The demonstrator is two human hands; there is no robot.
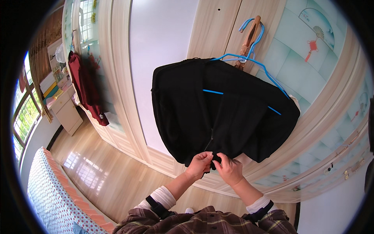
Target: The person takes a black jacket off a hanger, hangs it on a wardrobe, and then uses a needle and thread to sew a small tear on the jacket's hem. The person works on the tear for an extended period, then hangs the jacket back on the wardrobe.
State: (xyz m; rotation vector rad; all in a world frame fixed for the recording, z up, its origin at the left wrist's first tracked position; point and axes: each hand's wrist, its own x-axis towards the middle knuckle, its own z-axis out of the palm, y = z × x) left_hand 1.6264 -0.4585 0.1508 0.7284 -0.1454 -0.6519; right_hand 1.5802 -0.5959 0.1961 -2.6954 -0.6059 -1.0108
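A black zip-front garment point(181, 108) hangs before me on blue hangers point(257, 41), which are hooked over a wooden door handle point(250, 38). Its zip point(211, 134) is joined low down and parted above, so the front forms a V. At the bottom hem, my left hand point(201, 164) pinches the cloth beside the zip. Close on the other side, my right hand point(229, 168) holds the hem with thumb and forefinger. The fingertips of both hands almost meet there. The small end of the zip is hidden by my fingers and dark cloth.
Behind the garment stands a wardrobe with a pale panel point(163, 35) and patterned glass doors point(309, 58). A dark red garment point(83, 84) hangs at the left. Further off are a desk point(65, 108) and a bed with a dotted cover point(55, 190) on the wooden floor point(117, 172).
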